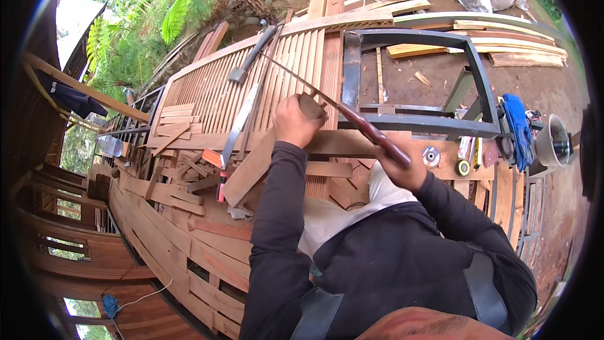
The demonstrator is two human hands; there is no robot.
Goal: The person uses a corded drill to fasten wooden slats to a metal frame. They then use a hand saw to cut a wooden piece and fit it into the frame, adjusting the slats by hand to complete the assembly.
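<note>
My right hand is wrapped round the brown wooden handle of a long, thin-bladed tool. The blade shows edge-on, slanting up and left past my left hand, so its exact kind is unclear. My left hand is closed on a short brown wood piece, close to the blade; whether they touch cannot be made out. Beneath lies a slatted wooden panel across the bench. On the slats rest a dark-handled hammer-like tool and a handsaw with an orange handle.
A dark metal frame stands right of the panel. A cutting disc, a tape measure and blue gloves lie to the right, near a bucket. Wood offcuts pile up left; boards lie behind.
</note>
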